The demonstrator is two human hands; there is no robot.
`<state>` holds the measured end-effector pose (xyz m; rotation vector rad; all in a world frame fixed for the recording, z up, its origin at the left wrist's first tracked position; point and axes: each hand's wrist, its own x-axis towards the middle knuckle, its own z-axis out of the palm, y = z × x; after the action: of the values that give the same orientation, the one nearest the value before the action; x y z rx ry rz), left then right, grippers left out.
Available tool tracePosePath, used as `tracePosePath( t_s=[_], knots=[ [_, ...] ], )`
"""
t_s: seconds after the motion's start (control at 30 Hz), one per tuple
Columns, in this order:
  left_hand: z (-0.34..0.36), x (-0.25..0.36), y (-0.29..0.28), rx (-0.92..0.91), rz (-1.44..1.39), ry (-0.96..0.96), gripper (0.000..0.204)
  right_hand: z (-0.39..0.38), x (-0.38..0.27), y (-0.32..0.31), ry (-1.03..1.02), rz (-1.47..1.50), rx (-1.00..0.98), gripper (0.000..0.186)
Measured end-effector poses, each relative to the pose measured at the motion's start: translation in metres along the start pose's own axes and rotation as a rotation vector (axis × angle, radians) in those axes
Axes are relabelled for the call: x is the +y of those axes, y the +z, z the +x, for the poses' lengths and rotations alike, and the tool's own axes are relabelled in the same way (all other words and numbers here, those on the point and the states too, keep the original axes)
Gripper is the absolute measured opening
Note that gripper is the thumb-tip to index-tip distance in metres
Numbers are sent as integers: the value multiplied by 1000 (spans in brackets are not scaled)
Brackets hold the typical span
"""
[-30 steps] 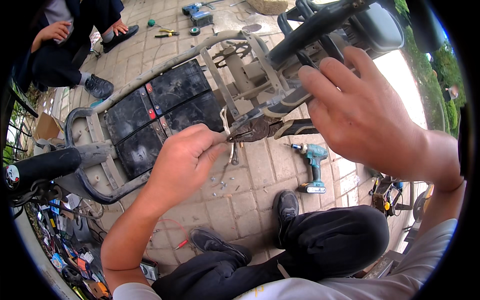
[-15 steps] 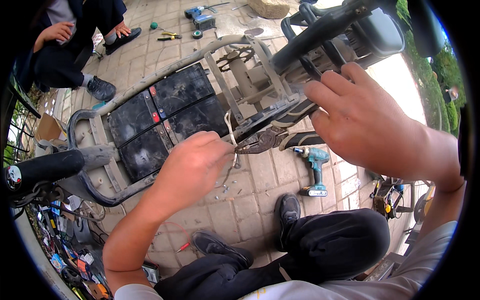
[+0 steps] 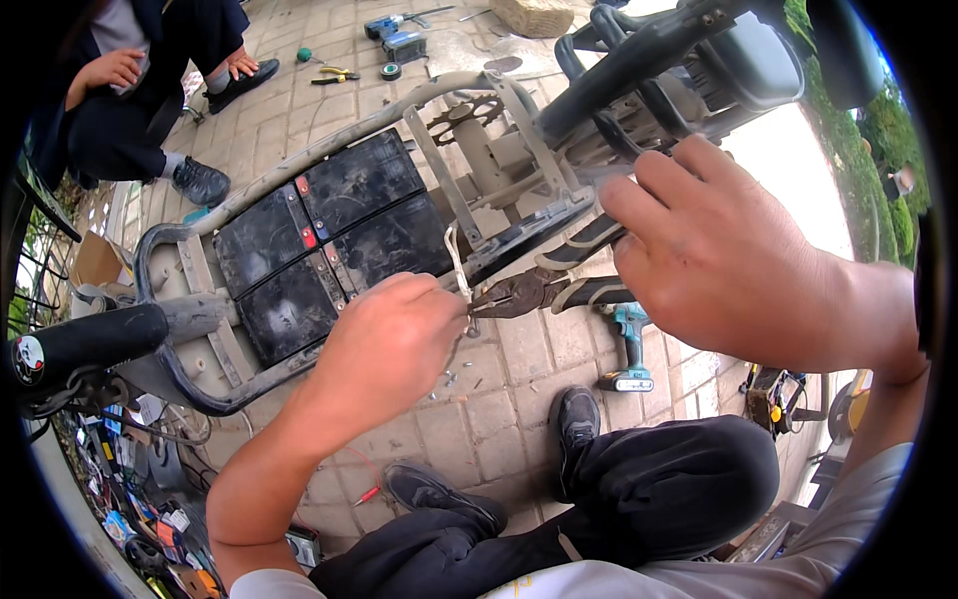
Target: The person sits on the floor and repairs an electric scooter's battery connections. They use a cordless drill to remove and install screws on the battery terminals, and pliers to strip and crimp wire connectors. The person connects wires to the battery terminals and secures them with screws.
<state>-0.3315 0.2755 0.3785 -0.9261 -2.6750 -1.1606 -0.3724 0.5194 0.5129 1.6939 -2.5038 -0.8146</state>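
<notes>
My right hand [image 3: 714, 255] is closed on the handles of a pair of pliers [image 3: 521, 293] with black and beige grips. Their rusty jaws reach left to a pale wire [image 3: 457, 262]. My left hand [image 3: 399, 324] pinches that wire close by the jaw tips; its fingertips are partly hidden from me. Behind my hands lies the metal frame [image 3: 304, 152] of an electric bike on its side. Several black batteries [image 3: 369, 180] sit in it side by side, with red and dark terminals along their edges.
A teal cordless drill [image 3: 629, 349] stands on the paving below the pliers. Small screws lie near my shoe [image 3: 576, 424]. At the far side are a blue drill [image 3: 397, 38], yellow-handled pliers [image 3: 335, 76] and a crouching person [image 3: 130, 90]. Assorted parts [image 3: 150, 509] pile up at lower left.
The pliers' handles have spread wider apart, and the jaws have turned slightly while staying at the wire. My left hand has shifted a little downward; my right hand has moved only slightly.
</notes>
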Motion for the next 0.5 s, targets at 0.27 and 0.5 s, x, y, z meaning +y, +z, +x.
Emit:
tracePosePath(
  t_s=[0.27,0.5],
  knots=[
    [-4,1,3,94,-50,-77,9,-5,0,6,18,77,-3,14],
    [-6,-6,9,199,-138,-66,9,-14,4,34,129,532,-77,19]
  ],
)
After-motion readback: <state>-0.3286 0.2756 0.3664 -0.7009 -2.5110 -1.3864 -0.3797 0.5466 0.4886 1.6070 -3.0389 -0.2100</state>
